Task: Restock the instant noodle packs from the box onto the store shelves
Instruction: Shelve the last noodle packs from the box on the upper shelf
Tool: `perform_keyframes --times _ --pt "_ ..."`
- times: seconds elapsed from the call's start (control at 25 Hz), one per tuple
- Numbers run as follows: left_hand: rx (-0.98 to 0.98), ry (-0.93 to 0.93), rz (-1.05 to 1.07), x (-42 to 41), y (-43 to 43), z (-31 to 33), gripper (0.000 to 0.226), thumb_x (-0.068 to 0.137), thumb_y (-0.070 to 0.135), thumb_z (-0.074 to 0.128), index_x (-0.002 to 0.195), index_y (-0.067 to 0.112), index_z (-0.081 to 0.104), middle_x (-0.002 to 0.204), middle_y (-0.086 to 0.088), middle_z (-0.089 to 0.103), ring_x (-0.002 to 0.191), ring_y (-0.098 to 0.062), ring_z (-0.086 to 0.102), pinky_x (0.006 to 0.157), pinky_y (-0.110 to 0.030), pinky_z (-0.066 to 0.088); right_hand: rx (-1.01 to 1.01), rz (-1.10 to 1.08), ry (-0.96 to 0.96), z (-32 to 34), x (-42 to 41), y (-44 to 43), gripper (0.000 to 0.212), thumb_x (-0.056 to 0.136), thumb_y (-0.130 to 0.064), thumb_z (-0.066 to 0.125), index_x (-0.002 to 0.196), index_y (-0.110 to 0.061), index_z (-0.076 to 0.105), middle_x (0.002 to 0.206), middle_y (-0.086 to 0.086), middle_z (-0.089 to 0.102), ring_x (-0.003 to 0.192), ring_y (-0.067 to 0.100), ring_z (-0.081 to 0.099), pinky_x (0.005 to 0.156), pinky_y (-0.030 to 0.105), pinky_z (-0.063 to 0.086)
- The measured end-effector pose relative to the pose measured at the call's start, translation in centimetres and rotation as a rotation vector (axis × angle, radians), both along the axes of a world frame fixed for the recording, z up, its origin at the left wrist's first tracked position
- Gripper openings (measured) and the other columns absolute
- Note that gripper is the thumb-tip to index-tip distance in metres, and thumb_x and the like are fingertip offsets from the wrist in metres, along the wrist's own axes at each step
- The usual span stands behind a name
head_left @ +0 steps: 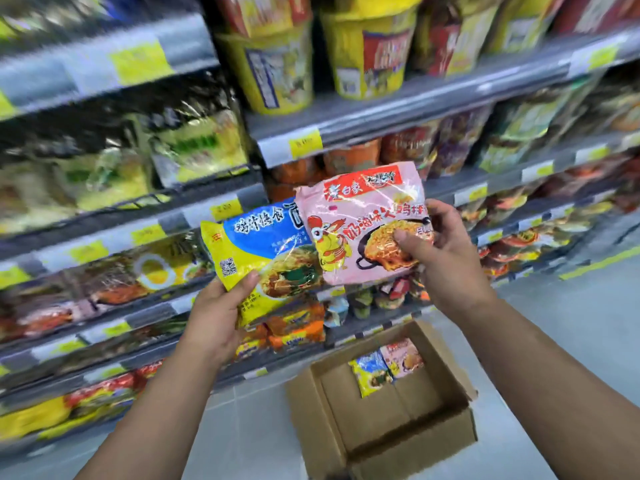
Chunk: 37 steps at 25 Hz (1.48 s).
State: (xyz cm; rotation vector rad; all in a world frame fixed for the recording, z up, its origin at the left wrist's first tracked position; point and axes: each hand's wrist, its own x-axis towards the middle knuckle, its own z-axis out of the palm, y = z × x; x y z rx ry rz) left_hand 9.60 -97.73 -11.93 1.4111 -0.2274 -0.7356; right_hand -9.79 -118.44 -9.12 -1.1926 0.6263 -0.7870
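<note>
My left hand (218, 310) grips the lower corner of a blue and yellow noodle pack (263, 251), held up in front of the shelves. My right hand (446, 251) pinches the right side of a pink noodle pack (363, 223) with a rooster drawing; this pack overlaps the blue one's right edge. Below on the floor stands an open cardboard box (408, 441). Inside it lie a second blue and yellow pack (372, 375) and a second pink pack (403, 356), side by side at the far end.
Grey store shelves (381, 116) with yellow price tags run from left to right, full of noodle bags and yellow cup noodles (280, 71). Orange packs (294, 327) sit on a low shelf behind the box. Pale floor (571, 299) stretches to the right.
</note>
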Motion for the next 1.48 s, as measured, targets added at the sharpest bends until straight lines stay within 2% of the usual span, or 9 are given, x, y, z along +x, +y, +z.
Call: perform_keyframes --times 0.08,0.16,0.24,0.36,0.56,0.8,1.2,1.4,1.48 --pt "-0.027 -0.081 0.072 -0.3 1.4 3.0 0.015 0.091 0.005 0.059 0.097 0.018 0.065 0.084 0.009 0.077 0.077 -0.003 0.072 0.067 -0.022 0.058 -0.087 0.058 -0.021 2.7 0.7 0.5 0.045 0.078 -0.014 0.075 0.113 -0.026 0.050 0.091 -0.009 0.073 0.086 0.014 0.068 0.081 0.036 0.054" --pt "-0.051 -0.153 0.149 -0.6 2.9 5.8 0.017 0.085 0.009 0.065 0.099 0.018 0.065 0.086 0.010 0.076 0.081 -0.005 0.071 0.080 -0.028 0.056 -0.153 0.092 -0.064 5.2 1.5 1.0 0.042 0.083 -0.003 0.069 0.111 -0.028 0.050 0.087 -0.014 0.072 0.082 0.007 0.068 0.075 0.029 0.056" --pt "-0.082 -0.198 0.212 -0.6 4.7 8.5 0.029 0.074 0.017 0.071 0.103 0.017 0.067 0.096 0.003 0.076 0.089 -0.015 0.071 0.093 -0.043 0.052 -0.180 0.128 -0.107 7.3 2.4 1.8 0.044 0.082 -0.004 0.070 0.113 -0.028 0.051 0.091 -0.014 0.072 0.088 0.007 0.068 0.076 0.029 0.055" --pt "-0.117 -0.251 0.311 0.1 7.6 12.1 0.030 0.074 0.019 0.071 0.104 0.020 0.067 0.105 -0.003 0.075 0.100 -0.024 0.069 0.099 -0.051 0.048 -0.191 0.179 -0.187 10.0 3.7 3.2 0.048 0.072 -0.018 0.076 0.112 -0.032 0.053 0.100 -0.008 0.073 0.093 0.014 0.069 0.075 0.033 0.056" --pt "-0.152 -0.335 0.428 2.5 11.2 16.9 0.019 0.085 0.012 0.068 0.101 0.022 0.069 0.106 -0.005 0.074 0.104 -0.029 0.068 0.099 -0.057 0.047 -0.165 0.259 -0.283 14.0 5.5 6.2 0.051 0.070 -0.019 0.076 0.111 -0.040 0.053 0.096 0.003 0.073 0.076 0.022 0.068 0.050 0.025 0.051" --pt "-0.190 -0.395 0.429 5.3 13.5 20.3 0.020 0.086 0.014 0.069 0.103 0.024 0.066 0.103 -0.001 0.075 0.105 -0.030 0.068 0.091 -0.046 0.051 -0.219 0.276 -0.346 17.6 8.5 9.7 0.078 0.041 -0.053 0.092 0.110 -0.044 0.058 0.105 0.006 0.073 0.096 0.027 0.069 0.084 0.046 0.055" --pt "-0.238 -0.473 0.353 13.8 20.0 23.4 0.022 0.086 0.017 0.069 0.106 0.023 0.067 0.107 0.001 0.075 0.107 -0.023 0.067 0.103 -0.052 0.044 -0.220 0.267 -0.403 20.7 14.8 16.1 0.094 0.030 -0.052 0.095 0.114 -0.037 0.056 0.103 0.006 0.073 0.091 0.020 0.069 0.077 0.031 0.059" --pt "-0.236 -0.437 0.322 17.2 23.7 21.5 0.026 0.087 0.018 0.068 0.112 0.026 0.066 0.111 0.003 0.073 0.110 -0.022 0.065 0.104 -0.053 0.043 -0.161 0.250 -0.395 19.5 17.5 19.3 0.070 0.052 -0.033 0.091 0.113 -0.036 0.056 0.104 0.009 0.073 0.086 0.016 0.071 0.069 0.026 0.059" --pt "-0.235 -0.434 0.322 18.3 25.3 21.0 0.027 0.087 0.018 0.068 0.113 0.025 0.066 0.112 0.003 0.073 0.111 -0.021 0.065 0.105 -0.052 0.042 -0.149 0.247 -0.383 18.9 18.8 20.6 0.086 0.034 -0.045 0.096 0.111 -0.039 0.058 0.105 0.005 0.073 0.090 0.017 0.071 0.072 0.029 0.058"
